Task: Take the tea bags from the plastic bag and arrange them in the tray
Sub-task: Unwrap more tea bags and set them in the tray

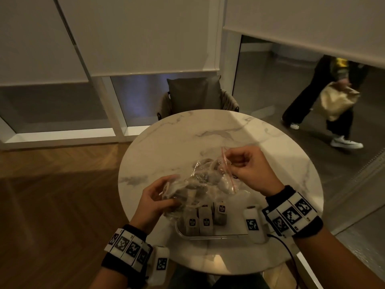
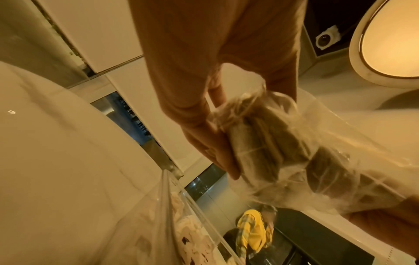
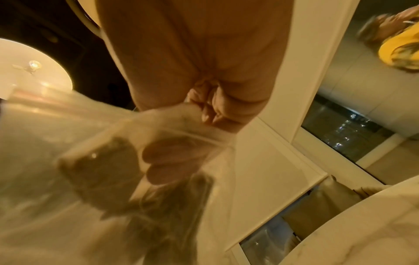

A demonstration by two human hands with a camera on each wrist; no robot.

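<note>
From the head view, the plastic bag (image 1: 200, 180) hangs between both hands above the marble surface (image 1: 166, 142): the left hand (image 1: 158, 199) grips its bottom, the right hand (image 1: 248, 165) pinches its red-striped rim. Tea bags (image 1: 205, 221) stand in the tray (image 1: 208, 236) just below. At the left wrist, fingers (image 2: 204, 139) curl round bagged tea (blurred). At the right wrist, fingertips (image 3: 211, 114) pinch the film.

I count one clear plastic bag (image 1: 200, 180), with several tea bags inside that I cannot number through the crumpled film. One tray (image 1: 208, 236) holds three tea bags (image 1: 205, 221) standing side by side. There is one round table (image 1: 166, 147) and one chair (image 1: 195, 97).
</note>
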